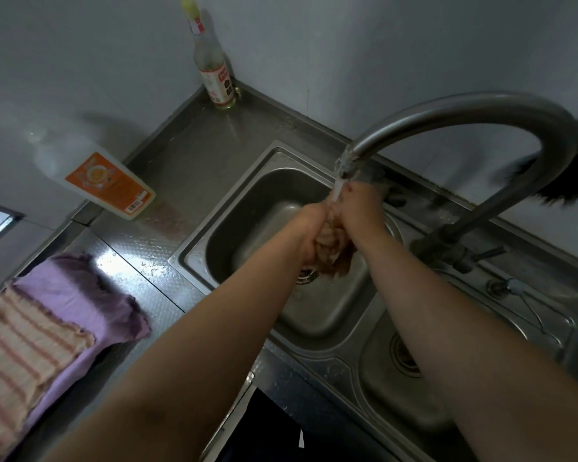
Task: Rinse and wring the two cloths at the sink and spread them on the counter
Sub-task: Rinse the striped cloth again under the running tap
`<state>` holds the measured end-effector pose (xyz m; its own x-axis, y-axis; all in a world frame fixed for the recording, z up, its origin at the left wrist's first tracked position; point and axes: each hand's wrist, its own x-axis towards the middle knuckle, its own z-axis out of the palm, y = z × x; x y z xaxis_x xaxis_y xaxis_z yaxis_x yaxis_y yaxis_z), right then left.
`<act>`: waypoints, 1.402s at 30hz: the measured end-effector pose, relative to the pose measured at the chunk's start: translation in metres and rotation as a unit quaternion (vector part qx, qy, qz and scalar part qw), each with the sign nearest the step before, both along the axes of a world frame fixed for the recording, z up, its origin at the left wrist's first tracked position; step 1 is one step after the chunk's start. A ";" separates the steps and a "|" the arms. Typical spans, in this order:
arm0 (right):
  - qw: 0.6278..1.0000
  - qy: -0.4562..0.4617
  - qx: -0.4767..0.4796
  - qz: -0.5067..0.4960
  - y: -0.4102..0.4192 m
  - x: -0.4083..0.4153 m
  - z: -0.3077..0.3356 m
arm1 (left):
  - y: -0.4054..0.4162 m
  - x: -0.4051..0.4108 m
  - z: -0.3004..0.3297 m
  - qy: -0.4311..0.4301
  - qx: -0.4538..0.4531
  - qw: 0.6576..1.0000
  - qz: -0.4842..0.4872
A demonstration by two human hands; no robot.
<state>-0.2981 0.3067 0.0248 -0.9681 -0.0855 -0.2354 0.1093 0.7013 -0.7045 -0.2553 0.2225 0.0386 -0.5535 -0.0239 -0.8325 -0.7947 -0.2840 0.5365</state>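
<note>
Bunched between both hands, directly under the running curved steel faucet (447, 111): a wet brownish-cream cloth (331, 251), long axis hanging down over the left stainless sink basin (247, 208). Left hand (309, 228) and right hand (361, 208) both clenched round it. Well to the left of the hands, on the steel counter (187, 151): a purple cloth (80, 291) under a striped cream one.

A single head-worn wide-angle camera looks forward and steeply down from just above the sink (194, 248), close enough that both forearms fill the lower frame. It faces the wall corner, with the bench (167, 181) stretching left and the faucet (481, 111) arching close at right.
</note>
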 end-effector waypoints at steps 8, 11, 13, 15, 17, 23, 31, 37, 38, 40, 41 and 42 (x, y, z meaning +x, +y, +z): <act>0.978 -0.101 -0.100 0.151 0.044 -0.009 0.003 | -0.079 -0.009 0.001 0.034 -0.009 0.996 -0.086; 0.952 -0.177 -0.044 0.247 0.050 0.001 0.001 | -0.086 -0.013 0.003 0.075 -0.100 0.961 -0.245; 0.916 -0.243 0.008 0.318 0.051 0.005 0.001 | -0.086 -0.015 0.015 0.107 -0.165 0.901 -0.387; 0.900 -0.261 0.022 0.349 0.051 0.009 0.005 | -0.087 -0.020 0.021 0.101 -0.224 0.821 -0.515; 0.918 -0.244 -0.042 0.309 0.052 0.004 0.009 | -0.090 -0.023 0.020 0.070 -0.226 0.778 -0.582; 0.869 -0.285 -0.404 -0.006 0.052 -0.016 0.006 | -0.099 -0.010 -0.008 0.088 -0.184 0.834 -0.513; 0.696 -0.287 -0.624 -0.209 0.040 -0.008 0.008 | -0.078 0.036 -0.062 0.121 -0.114 0.962 -0.217; 0.676 -0.234 -0.672 -0.194 0.030 0.000 0.016 | -0.055 0.043 -0.067 0.103 0.042 0.988 0.111; 0.743 -0.209 -0.616 -0.158 0.024 0.009 0.015 | -0.049 0.039 -0.064 0.093 0.065 0.977 0.180; 0.849 -0.171 -0.497 -0.062 0.008 0.030 0.010 | -0.036 0.027 -0.056 0.077 0.086 0.958 0.262; 0.868 -0.179 -0.463 -0.031 0.000 0.042 0.008 | -0.031 0.023 -0.050 0.082 0.108 0.951 0.277; 0.883 -0.186 -0.431 -0.005 -0.006 0.050 0.004 | -0.025 0.020 -0.042 0.089 0.123 0.949 0.277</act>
<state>-0.2479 0.3007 0.0289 -0.8392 -0.3807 -0.3883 0.4485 -0.0807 -0.8902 -0.2356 0.1977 -0.0029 -0.6453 -0.1695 -0.7449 -0.3893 -0.7660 0.5116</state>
